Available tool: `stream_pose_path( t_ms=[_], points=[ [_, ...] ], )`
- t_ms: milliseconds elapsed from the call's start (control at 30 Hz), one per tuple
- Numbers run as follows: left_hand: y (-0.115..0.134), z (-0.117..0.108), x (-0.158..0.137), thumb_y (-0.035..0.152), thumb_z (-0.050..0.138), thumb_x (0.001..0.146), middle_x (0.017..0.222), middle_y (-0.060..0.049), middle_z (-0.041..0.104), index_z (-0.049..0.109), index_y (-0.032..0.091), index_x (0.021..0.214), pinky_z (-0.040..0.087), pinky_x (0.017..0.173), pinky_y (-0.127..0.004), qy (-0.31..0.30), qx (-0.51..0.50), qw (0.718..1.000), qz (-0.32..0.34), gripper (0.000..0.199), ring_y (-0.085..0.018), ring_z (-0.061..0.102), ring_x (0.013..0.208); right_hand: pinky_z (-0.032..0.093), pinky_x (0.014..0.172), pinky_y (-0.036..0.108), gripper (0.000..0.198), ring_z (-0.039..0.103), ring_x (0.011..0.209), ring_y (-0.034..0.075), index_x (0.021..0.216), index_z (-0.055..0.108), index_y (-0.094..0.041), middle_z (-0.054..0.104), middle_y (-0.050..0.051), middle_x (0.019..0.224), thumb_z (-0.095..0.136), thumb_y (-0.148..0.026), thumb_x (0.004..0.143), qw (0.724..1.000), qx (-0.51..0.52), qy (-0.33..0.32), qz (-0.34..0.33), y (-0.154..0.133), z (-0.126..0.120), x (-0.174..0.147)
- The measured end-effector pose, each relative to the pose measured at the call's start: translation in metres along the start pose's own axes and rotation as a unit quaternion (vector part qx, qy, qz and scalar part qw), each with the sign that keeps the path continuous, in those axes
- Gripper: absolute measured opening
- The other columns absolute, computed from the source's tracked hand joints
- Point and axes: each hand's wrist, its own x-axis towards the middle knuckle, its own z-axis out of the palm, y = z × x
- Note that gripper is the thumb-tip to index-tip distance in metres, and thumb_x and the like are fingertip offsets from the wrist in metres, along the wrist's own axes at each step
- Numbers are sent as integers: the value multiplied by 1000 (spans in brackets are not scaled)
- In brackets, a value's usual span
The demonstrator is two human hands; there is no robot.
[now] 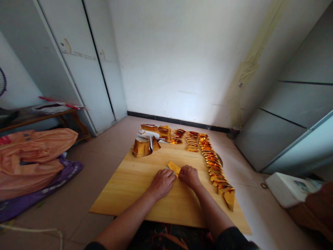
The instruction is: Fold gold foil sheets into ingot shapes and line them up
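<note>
A: Centre of the scene?

B: Gold paper piece (173, 167), lying on the wooden board (122, 187) b/w the two hands. L hand (163, 183): fingers curled, gripping its near-left edge. R hand (190, 176): bunched, pinching the right end. Thumbs mostly hidden from here.

A: Weak pt there?

B: Uneven pull, I'd judge. One side held tighter than the other could skew a crease or tear the sheet; foil-faced stock prob. keeps any wrong crease.

A: Next outward, R side?

B: Long row of folded gold pieces (214, 166), overlapping, along the board's right edge, R forearm alongside, apart. An elbow swung out might disorder it; the near-end folded piece (229, 198), close to the edge, looks likeliest to drop.

A: Far side?

B: Two shorter rows, middle row (193, 141) & left row (178, 136); then, nr the far-left corner, a curled gold sheet stack (142, 147) w/ white paper (149, 134) beside it. Curl suggests springiness: a careless tug could spill sheets onto the floor (104, 156).

A: Beyond?

B: Fan (2, 81), far left, only partly visible; running or not, can't tell. A draught, if any, could lift light foil.
</note>
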Motion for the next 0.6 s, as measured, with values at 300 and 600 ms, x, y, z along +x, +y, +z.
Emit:
stream_pose_path(
  t_ms=[300, 600],
  points=[
    [1, 0, 0, 16, 54, 84, 101, -4, 62, 63, 24, 100, 45, 85, -35, -3, 21, 1000, -1, 20, -20, 55, 100, 37, 77, 24, 19, 60, 89, 16, 80, 69, -23, 69, 1, 90, 56, -13, 71, 996, 84, -7, 14, 5, 2, 0],
    [5, -4, 8, 23, 55, 86, 91, -3, 63, 65, 22, 87, 43, 78, -32, -6, 26, 999, -28, 10, -19, 55, 93, 40, 77, 24, 26, 62, 85, 14, 79, 71, -25, 68, 0, 89, 53, -8, 72, 994, 111, 10, -3, 12, 4, 1]
  ],
)
